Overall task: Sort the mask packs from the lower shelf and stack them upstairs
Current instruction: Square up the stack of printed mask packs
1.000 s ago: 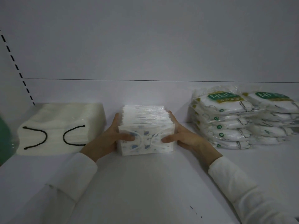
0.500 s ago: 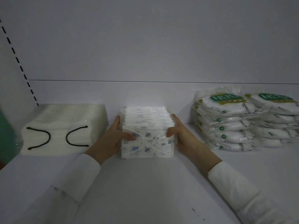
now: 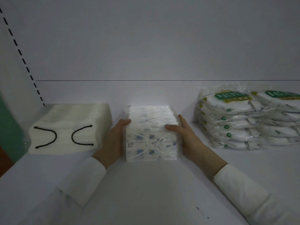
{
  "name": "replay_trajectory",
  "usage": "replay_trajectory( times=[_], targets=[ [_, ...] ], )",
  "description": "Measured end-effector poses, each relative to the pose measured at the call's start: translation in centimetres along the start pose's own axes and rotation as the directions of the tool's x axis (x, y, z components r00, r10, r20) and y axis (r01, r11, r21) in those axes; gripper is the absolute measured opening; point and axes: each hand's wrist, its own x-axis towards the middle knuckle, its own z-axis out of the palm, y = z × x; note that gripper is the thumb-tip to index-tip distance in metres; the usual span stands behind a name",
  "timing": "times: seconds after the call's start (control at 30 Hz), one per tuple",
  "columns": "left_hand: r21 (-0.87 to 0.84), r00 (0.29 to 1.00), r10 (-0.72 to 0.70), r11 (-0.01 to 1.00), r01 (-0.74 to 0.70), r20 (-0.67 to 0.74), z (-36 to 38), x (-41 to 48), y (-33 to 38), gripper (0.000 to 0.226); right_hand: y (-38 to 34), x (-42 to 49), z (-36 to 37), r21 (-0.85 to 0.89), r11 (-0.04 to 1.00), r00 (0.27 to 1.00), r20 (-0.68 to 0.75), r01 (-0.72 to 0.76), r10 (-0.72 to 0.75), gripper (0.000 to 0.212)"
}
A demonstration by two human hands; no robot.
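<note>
A row of clear-wrapped mask packs with a blue cartoon print (image 3: 151, 143) stands on edge in the middle of the white shelf (image 3: 146, 184). My left hand (image 3: 113, 140) holds the row's left side, thumb hooked over the top front corner. My right hand (image 3: 189, 138) holds the right side, its thumb lying across the top of the front pack. The fingers on the far sides are mostly hidden. A block of white masks with black ear loops (image 3: 68, 127) lies to the left. Two piles of green-labelled mask packs (image 3: 230, 120) sit to the right.
The shelf's back wall (image 3: 146, 46) rises just behind the packs. A slotted upright (image 3: 21, 54) runs down the left side, with something green (image 3: 8, 127) in front of it. Bare shelf surface lies toward me.
Both thumbs have slid from the front face of the printed packs up to their top edge. The row stays on the shelf between my hands.
</note>
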Motion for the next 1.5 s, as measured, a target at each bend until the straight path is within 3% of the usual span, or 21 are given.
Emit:
replay_trajectory(
  times=[0.07,0.23,0.33,0.43,0.5,0.57,0.63,0.73,1.0,1.5],
  targets=[
    [0.012,0.999,-0.033,0.999,0.033,0.027,0.2,0.1,-0.2,0.039,0.6,0.0,0.6,0.015,1.000,1.000,-0.024,-0.018,0.019,0.051],
    [0.057,1.000,-0.014,0.998,0.015,-0.012,0.1,0.5,-0.2,0.042,0.7,-0.1,1.1,0.075,0.992,0.992,-0.074,-0.100,0.105,0.050],
    [0.049,1.000,-0.013,0.999,0.015,-0.024,-0.4,0.7,-0.1,0.057,0.5,-0.1,0.6,0.137,0.985,0.988,-0.100,-0.105,0.119,0.052],
    [0.052,0.994,0.046,0.998,-0.041,-0.104,-1.7,2.1,0.6,0.101,-0.6,0.6,0.3,0.138,0.985,0.972,-0.198,-0.099,0.125,0.092],
    [0.024,0.995,0.021,1.000,-0.019,-0.093,-2.2,3.1,0.8,0.094,-0.8,1.8,-0.6,0.130,0.988,0.961,-0.254,-0.078,0.109,0.117],
    [0.000,0.997,0.018,1.000,-0.018,-0.081,-1.8,3.3,1.0,0.072,-0.8,2.6,-0.9,0.113,0.989,0.957,-0.265,-0.094,0.121,0.110],
    [0.009,0.997,0.045,0.999,-0.044,-0.067,-1.0,2.8,0.9,0.058,-0.9,2.3,0.2,0.100,0.985,0.955,-0.247,-0.143,0.164,0.085],
    [-0.011,0.999,0.041,0.999,-0.041,-0.007,-0.6,3.1,0.5,0.063,-0.3,2.7,0.4,0.120,0.986,0.969,-0.207,-0.115,0.138,0.057],
    [-0.003,0.996,0.089,0.996,-0.089,-0.008,-0.6,3.5,0.5,0.053,-0.3,3.1,0.5,0.163,0.984,0.986,-0.139,-0.069,0.092,0.045],
    [0.007,0.986,0.164,0.986,-0.164,0.001,-0.8,4.3,0.1,0.044,-0.2,3.4,0.9,0.264,0.962,0.979,-0.168,-0.069,0.117,0.039]
  ],
)
